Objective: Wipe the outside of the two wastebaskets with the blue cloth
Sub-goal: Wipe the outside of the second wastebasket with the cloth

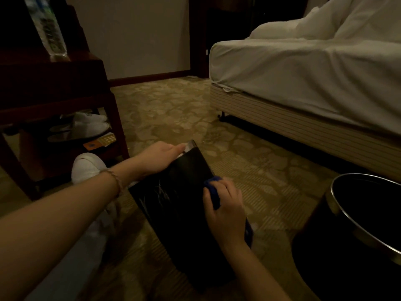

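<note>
Blue cloth pressed by right hand against black unlabelled wastebasket

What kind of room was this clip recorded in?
Most likely a hotel bedroom. A bed with white sheets stands on patterned carpet, white slippers lie under a dark wooden table, and a second wastebasket with a metal rim stands near the one being wiped.

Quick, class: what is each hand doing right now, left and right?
Left hand: closed, gripping the rim of the tilted wastebasket.
Right hand: closed on the blue cloth, pressed to the wastebasket's side.
</note>
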Tool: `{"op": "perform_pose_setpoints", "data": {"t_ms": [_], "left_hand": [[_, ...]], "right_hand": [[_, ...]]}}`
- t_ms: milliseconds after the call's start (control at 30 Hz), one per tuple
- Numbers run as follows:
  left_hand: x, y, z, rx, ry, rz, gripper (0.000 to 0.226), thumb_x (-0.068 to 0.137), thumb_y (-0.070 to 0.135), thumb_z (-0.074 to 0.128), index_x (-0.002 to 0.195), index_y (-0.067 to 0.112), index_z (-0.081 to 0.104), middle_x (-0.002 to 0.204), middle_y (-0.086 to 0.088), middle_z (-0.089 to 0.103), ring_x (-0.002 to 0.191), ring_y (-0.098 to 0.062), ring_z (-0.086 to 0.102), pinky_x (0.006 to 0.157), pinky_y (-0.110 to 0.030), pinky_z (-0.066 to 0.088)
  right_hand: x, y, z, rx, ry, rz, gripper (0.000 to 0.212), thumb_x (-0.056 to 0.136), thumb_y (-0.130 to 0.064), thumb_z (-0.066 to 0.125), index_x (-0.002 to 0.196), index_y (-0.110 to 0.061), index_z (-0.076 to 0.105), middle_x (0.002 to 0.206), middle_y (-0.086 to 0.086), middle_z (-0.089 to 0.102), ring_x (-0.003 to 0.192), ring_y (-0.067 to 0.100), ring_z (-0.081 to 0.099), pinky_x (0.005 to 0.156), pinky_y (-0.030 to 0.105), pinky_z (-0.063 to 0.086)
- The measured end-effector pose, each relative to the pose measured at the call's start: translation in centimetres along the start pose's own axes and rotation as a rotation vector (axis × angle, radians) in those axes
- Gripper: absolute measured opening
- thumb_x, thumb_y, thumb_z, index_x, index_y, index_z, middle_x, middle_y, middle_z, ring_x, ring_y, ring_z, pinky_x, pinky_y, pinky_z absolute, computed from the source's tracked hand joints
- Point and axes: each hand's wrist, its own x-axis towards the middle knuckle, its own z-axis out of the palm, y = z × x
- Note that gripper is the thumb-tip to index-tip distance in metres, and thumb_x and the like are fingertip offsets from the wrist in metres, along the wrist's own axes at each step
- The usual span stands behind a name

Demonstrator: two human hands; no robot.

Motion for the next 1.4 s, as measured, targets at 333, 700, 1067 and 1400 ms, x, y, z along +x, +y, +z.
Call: {"op": "perform_pose_setpoints", "data": {"t_ms": [333, 700, 1067, 1400], "left_hand": [[0.7, 4.3, -1.3, 0.287, -0.014, -0.124, 0.049, 0.097, 0.040, 0.044, 0.119, -0.001, 0.059, 0.123, -0.019, 0.056, 0.101, -0.030, 0.058, 0.078, -0.025, 0.040], [1.5, 3.1, -0.2, -0.004, -0.004, -0.252, 0.049, 0.082, 0.043, 0.071, 0.108, 0.002, 0.067, 0.110, -0.013, 0.068, 0.096, -0.028, 0.065, 0.088, -0.037, 0.054], [-3.6, 1.4, 1.5, -0.475, -0.154, -0.144, 0.012, 0.094, 0.019, 0.058, 0.085, 0.012, 0.064, 0.072, -0.001, 0.069, 0.059, -0.009, 0.068, 0.051, -0.021, 0.053], [-2.3, 1.9, 2.3, -0.518, 0.028, -0.352, 0.062, 0.095, 0.063, 0.032, 0.109, 0.012, 0.064, 0.094, -0.012, 0.072, 0.083, -0.026, 0.068, 0.072, -0.032, 0.052]], "right_hand": [[-3.0, 0.9, -0.7, -0.084, -0.045, -0.041, 0.030, 0.094, -0.044, 0.051, 0.110, -0.024, 0.065, 0.109, -0.010, 0.059, 0.091, 0.016, 0.054, 0.074, 0.028, 0.047], [-5.7, 0.8, -0.4, -0.115, 0.011, -0.104, 0.034, 0.091, -0.044, 0.055, 0.112, -0.020, 0.068, 0.119, 0.001, 0.063, 0.095, 0.025, 0.057, 0.072, 0.033, 0.053], [-3.4, 5.0, -1.5, 0.018, 0.100, 0.349, 0.028, 0.092, -0.044, 0.051, 0.106, -0.023, 0.064, 0.106, -0.007, 0.056, 0.094, 0.019, 0.055, 0.083, 0.043, 0.050], [-3.2, -2.5, 1.5, 0.035, 0.059, 0.086, 0.037, 0.094, -0.049, 0.048, 0.113, -0.021, 0.064, 0.116, -0.004, 0.058, 0.104, 0.017, 0.050, 0.091, 0.014, 0.033]]}}
